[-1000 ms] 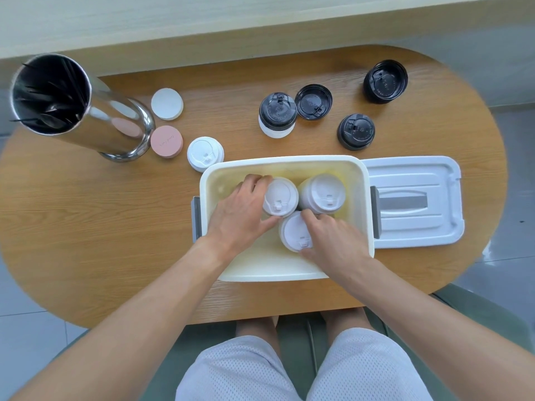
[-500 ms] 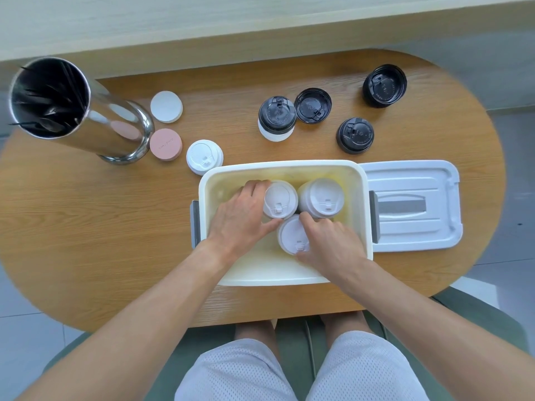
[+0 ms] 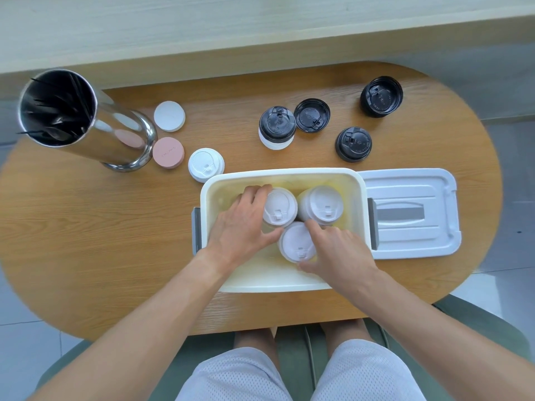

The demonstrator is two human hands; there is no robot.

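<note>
No text is coming through legibly. Raised lettering is ringing the loose black lid (image 3: pixel 353 144) and the black-lidded cup (image 3: pixel 277 124); a faint imprint is showing on the pink disc (image 3: pixel 168 152), all too small to read.

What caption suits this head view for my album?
Left hand grips the rear-left cup, right hand the front cup, inside a cream bin.

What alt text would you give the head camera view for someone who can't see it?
Seen from above, the left hand grips the rear white-lidded cup and the right hand the front cup inside a cream bin on a wooden table, a third cup beside them. The bin's lid lies to the right.
</note>
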